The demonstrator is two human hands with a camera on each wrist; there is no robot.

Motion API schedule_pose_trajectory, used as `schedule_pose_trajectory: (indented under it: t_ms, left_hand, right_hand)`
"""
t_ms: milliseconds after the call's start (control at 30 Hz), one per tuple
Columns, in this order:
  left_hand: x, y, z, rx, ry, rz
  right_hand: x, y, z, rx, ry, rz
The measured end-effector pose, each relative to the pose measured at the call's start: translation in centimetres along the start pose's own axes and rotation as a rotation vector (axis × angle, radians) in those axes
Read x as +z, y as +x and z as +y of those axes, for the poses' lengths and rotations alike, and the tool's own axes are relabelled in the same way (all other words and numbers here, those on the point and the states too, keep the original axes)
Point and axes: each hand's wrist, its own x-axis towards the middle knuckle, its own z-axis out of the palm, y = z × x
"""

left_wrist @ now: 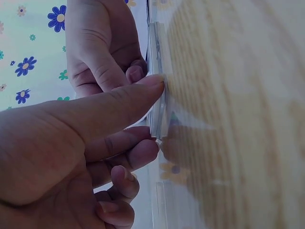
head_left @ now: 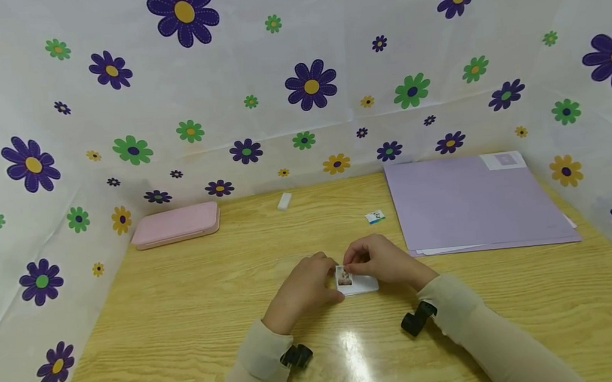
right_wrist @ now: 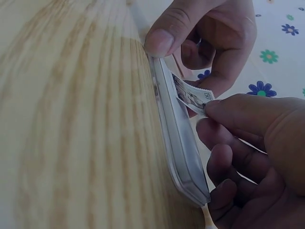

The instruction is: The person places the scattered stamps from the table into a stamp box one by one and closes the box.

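A small perforated postage stamp [right_wrist: 190, 95] with a dark picture stands tilted up from a flat white case [right_wrist: 183, 148] with clear rounded edges. My right hand [head_left: 378, 260] pinches the stamp by one edge between thumb and finger. The left hand [head_left: 305, 284] holds the left end of the case, its thumb [left_wrist: 128, 102] on the near edge and fingertips at the far edge. In the head view the stamp [head_left: 344, 276] lies over the left part of the case [head_left: 364, 284], on the wooden table.
A pink zip case [head_left: 176, 224] lies at the back left and a white eraser-like block [head_left: 284, 201] at the back middle. Beyond the right hand is a small white-and-blue packet [head_left: 375, 217]. A purple folder [head_left: 474, 207] with papers covers the back right. Flowered cloth [head_left: 252, 51] encloses the table.
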Motion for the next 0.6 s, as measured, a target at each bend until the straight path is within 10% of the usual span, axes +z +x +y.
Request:
schedule_pose_trajectory:
  t_ms: [600]
  left_hand:
    - [-0.28,-0.15,0.22,0.010,0.008,-0.003]
  right_hand:
    - [0.60,-0.16,-0.17,-0.015,-0.047,0.000]
